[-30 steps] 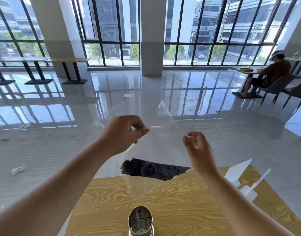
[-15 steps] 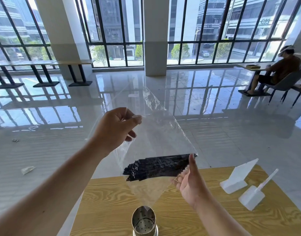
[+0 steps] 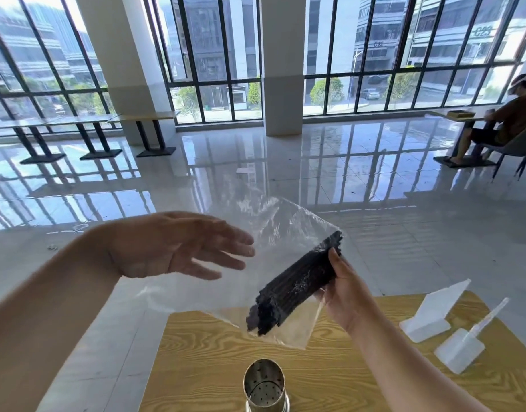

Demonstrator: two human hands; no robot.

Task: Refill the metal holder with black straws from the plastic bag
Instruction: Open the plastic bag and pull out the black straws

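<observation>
Straws (image 3: 297,286) sit bundled inside the clear bag (image 3: 279,233), gripped through the plastic by the right hand (image 3: 342,289) above the table (image 3: 202,367). Left hand (image 3: 178,248) hovers open-fingered, holding nothing. Holder (image 3: 264,385) below looks empty; refilling hasn't begun.

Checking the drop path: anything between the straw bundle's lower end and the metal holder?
Head view: only the clear plastic bag's bottom corner and bare wooden table separate the black straws from the metal holder.

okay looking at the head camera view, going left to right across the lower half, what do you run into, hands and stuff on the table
Open left hand → metal holder → black straws in the plastic bag → right hand gripping them → white angled stand → clear scoop-like piece.
</observation>
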